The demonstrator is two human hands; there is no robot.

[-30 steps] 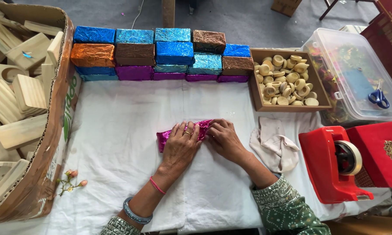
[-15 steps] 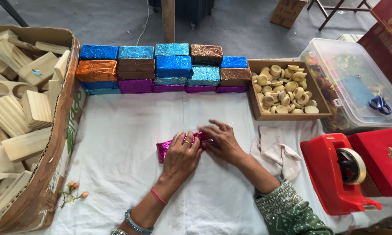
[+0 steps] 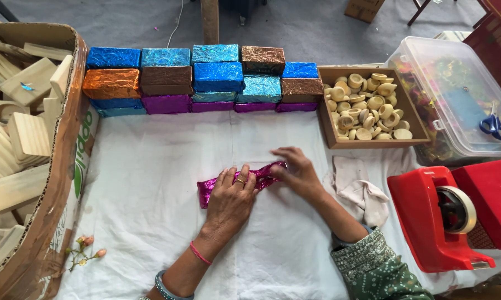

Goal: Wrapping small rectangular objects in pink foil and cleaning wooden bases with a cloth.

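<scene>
- A small block wrapped in magenta foil (image 3: 214, 189) is seen at the centre of the frame, lying on the white cloth (image 3: 150, 222).
- It is pressed down by the left hand (image 3: 232, 200), which is laid flat on it with the fingers together.
- Its right end is pinched by the right hand (image 3: 298, 173), fingers closed on the foil.
- A stack of foil-wrapped blocks (image 3: 206, 78) is placed at the upper centre.
- A wooden tray of rings (image 3: 367, 108) is found at the upper right, a red tape dispenser (image 3: 442, 219) at the lower right, a cardboard box of wood pieces (image 3: 22, 150) at the left.
</scene>
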